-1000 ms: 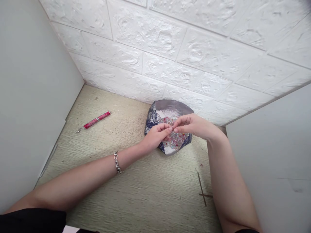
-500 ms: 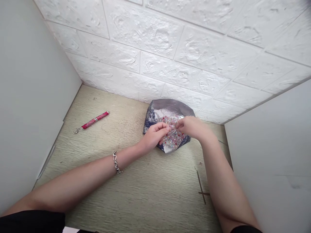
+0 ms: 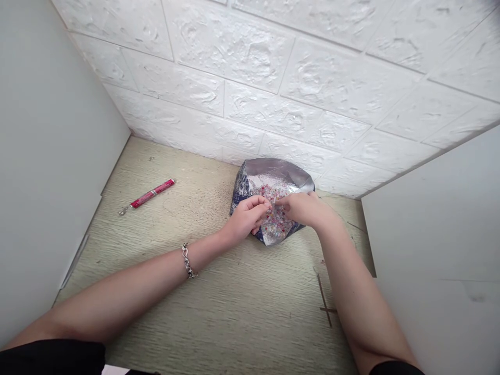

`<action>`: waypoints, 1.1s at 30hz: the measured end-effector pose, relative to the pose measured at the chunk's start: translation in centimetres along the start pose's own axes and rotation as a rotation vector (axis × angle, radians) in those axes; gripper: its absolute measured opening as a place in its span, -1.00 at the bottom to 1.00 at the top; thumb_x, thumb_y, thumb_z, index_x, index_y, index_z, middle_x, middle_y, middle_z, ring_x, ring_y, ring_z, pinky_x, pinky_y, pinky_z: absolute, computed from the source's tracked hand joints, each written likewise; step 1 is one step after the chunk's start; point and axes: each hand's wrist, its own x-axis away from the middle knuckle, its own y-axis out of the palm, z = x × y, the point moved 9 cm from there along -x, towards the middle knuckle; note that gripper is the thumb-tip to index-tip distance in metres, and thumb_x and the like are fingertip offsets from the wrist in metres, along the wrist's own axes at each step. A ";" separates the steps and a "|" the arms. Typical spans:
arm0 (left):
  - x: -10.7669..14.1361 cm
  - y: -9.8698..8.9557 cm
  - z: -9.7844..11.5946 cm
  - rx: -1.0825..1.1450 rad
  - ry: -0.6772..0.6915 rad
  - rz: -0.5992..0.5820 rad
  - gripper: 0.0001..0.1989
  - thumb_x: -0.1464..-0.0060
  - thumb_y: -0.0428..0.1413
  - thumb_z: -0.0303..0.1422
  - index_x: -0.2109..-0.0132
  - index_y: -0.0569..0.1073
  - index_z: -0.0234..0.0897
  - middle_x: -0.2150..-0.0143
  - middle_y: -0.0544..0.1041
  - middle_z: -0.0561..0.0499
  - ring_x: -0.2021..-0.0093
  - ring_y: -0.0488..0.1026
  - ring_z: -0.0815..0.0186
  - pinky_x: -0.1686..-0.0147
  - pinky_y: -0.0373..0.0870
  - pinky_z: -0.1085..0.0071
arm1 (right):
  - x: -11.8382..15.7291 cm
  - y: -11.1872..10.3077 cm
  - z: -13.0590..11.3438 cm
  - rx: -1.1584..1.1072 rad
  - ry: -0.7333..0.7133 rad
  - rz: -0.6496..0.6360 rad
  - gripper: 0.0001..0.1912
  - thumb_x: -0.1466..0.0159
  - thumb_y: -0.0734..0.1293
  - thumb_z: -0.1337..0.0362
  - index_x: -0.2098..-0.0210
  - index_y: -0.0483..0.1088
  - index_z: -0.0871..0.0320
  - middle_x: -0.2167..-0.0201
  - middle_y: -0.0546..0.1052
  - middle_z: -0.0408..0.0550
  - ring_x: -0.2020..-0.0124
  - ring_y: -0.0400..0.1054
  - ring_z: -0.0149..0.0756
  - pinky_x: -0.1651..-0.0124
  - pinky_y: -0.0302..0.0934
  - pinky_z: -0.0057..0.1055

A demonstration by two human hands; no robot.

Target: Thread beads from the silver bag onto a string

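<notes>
A silver-lined bag (image 3: 273,169) with dark blue printing lies open against the wall. Many small beads (image 3: 275,225), pink, red and clear, are heaped inside it. Over the bag's left part, my left hand (image 3: 248,216) has thumb and forefinger pinched together; whatever is between them is too small to name. My right hand (image 3: 302,207) reaches over the beads from the right, its forefinger pointing toward the left fingertips. The rest of its fingers are curled and partly hidden, so any bead in them cannot be made out.
On the left of the wooden table (image 3: 219,312) lies a red tube-like item (image 3: 153,193) with a small metal piece (image 3: 123,211) at its lower end. Thin brown strips (image 3: 324,299) cross near my right forearm. A white brick-patterned wall (image 3: 258,99) and grey side panels enclose the table.
My right hand has moved slightly left and down, with its fingertips closer to my left hand's pinch. My left hand has barely moved.
</notes>
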 end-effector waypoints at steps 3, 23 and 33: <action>0.0 0.0 -0.1 -0.007 -0.003 -0.004 -0.90 0.03 0.01 -0.36 0.43 0.25 -0.28 0.70 0.05 0.23 0.74 -0.02 0.57 0.77 0.02 0.62 | 0.1 -0.3 0.1 0.000 0.007 0.022 -0.57 -0.07 0.14 0.49 0.15 0.38 0.01 0.31 0.47 -0.09 0.27 0.28 -0.33 0.06 -0.09 -0.27; -0.1 -0.1 -0.4 -0.019 -0.023 0.003 -0.91 0.03 0.01 -0.38 0.43 0.25 -0.28 0.70 0.05 0.23 0.75 -0.01 0.58 0.76 0.03 0.62 | -0.4 0.3 0.4 0.066 0.082 0.013 -0.87 -0.04 0.22 0.39 0.46 0.40 0.18 0.35 0.47 0.00 0.29 0.29 -0.27 0.05 -0.10 -0.19; -0.1 0.1 -0.5 -0.011 -0.038 -0.008 -0.89 0.04 0.03 -0.35 0.44 0.25 -0.27 0.70 0.05 0.24 0.75 -0.01 0.58 0.76 0.03 0.62 | -0.7 0.1 0.3 0.055 0.085 0.044 -0.73 -0.11 0.23 0.11 0.52 0.37 0.19 0.44 0.44 -0.01 0.30 0.28 -0.23 0.06 -0.07 -0.17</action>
